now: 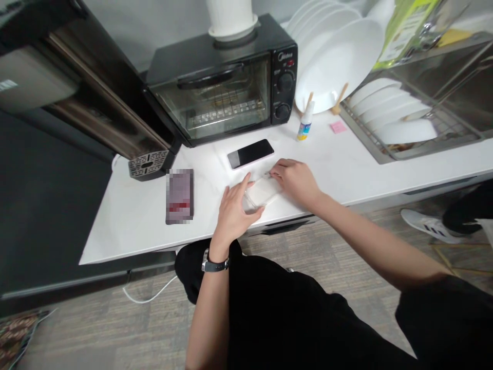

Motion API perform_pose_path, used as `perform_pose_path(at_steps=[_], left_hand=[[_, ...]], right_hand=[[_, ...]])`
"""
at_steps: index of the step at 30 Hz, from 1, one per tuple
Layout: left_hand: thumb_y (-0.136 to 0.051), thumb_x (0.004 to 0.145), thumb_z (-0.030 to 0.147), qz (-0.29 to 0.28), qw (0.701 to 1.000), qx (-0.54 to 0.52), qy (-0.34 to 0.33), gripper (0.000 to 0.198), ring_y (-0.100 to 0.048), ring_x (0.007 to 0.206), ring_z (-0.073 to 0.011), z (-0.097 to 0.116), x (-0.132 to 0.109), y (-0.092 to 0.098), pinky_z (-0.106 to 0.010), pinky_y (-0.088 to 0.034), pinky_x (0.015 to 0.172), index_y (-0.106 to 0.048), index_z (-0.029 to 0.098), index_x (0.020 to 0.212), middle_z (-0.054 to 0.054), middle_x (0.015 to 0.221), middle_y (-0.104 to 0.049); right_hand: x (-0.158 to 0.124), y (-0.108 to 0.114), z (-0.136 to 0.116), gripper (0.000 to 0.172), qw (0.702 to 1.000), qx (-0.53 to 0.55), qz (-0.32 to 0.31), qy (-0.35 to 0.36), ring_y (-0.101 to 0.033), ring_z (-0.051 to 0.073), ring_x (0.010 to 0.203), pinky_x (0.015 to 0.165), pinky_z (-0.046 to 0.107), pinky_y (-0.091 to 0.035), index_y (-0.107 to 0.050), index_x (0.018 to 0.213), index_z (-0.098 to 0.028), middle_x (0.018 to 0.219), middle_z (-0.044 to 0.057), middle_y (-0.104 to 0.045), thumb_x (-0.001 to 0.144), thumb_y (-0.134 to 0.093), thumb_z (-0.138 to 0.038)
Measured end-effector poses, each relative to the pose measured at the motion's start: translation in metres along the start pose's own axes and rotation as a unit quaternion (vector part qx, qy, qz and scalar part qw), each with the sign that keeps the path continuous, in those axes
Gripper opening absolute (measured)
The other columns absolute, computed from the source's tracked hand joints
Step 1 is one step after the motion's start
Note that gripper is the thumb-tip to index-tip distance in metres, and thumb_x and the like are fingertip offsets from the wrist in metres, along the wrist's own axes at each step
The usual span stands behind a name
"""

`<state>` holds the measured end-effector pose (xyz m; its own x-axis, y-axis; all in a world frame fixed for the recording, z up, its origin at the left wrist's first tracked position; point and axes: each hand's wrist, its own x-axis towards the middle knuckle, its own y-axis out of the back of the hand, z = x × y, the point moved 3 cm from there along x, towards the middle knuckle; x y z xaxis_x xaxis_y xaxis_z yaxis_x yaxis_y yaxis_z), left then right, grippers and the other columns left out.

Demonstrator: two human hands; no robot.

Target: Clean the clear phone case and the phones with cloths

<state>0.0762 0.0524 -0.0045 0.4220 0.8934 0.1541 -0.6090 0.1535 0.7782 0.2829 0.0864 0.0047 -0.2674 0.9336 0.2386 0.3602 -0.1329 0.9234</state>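
Note:
A clear plastic bag or pouch with something white inside (262, 192) lies on the white counter (134, 216) near its front edge. My left hand (234, 208) rests on the pouch's near end, fingers curled around it. My right hand (295, 180) grips the far end, fingers pinched at its top edge. A black phone (250, 153) lies flat just behind the pouch. A watch sits on my left wrist.
A black toaster oven (223, 82) stands behind, a coffee machine (77, 92) at left. A blurred card (179, 196) lies left of my hands. A small bottle (305, 126), pink note (338, 127), white plates (339, 56) and dish rack (396, 118) are right. Another person's shoe (427, 224) is on the floor.

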Motion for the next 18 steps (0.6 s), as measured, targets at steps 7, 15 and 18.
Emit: perform_pose_path(at_steps=[7,15,18], left_hand=[[-0.079,0.087,0.030,0.019,0.999,0.029,-0.010,0.091,-0.061,0.137,-0.0307,-0.002,-0.002,-0.003,-0.059,-0.030,0.130,-0.032,0.026,0.165,-0.011,0.147,-0.065],[-0.079,0.087,0.029,0.026,0.998,0.043,-0.023,0.084,-0.058,0.136,-0.0330,0.005,-0.003,0.000,-0.055,-0.039,0.124,-0.038,0.024,0.161,-0.010,0.146,-0.066],[-0.078,0.087,0.028,0.026,0.999,0.034,-0.019,0.080,-0.058,0.138,-0.0318,0.005,-0.003,0.000,-0.055,-0.037,0.127,-0.041,0.025,0.158,-0.009,0.148,-0.065]], right_hand=[[-0.002,-0.013,-0.038,0.014,0.957,0.227,-0.096,0.154,-0.075,0.020,0.100,0.091,0.033,-0.051,-0.083,0.095,-0.023,0.112,0.005,-0.081,0.098,-0.070,-0.018],[-0.008,0.022,0.016,0.018,0.988,0.076,-0.128,0.035,-0.075,0.022,0.093,0.084,0.032,-0.050,-0.084,0.095,-0.021,0.102,0.005,-0.083,0.092,-0.069,-0.012],[-0.006,0.025,0.024,0.021,0.996,-0.029,-0.080,-0.007,-0.073,0.025,0.095,0.081,0.034,-0.048,-0.083,0.099,-0.017,0.107,0.011,-0.081,0.097,-0.063,-0.013]])
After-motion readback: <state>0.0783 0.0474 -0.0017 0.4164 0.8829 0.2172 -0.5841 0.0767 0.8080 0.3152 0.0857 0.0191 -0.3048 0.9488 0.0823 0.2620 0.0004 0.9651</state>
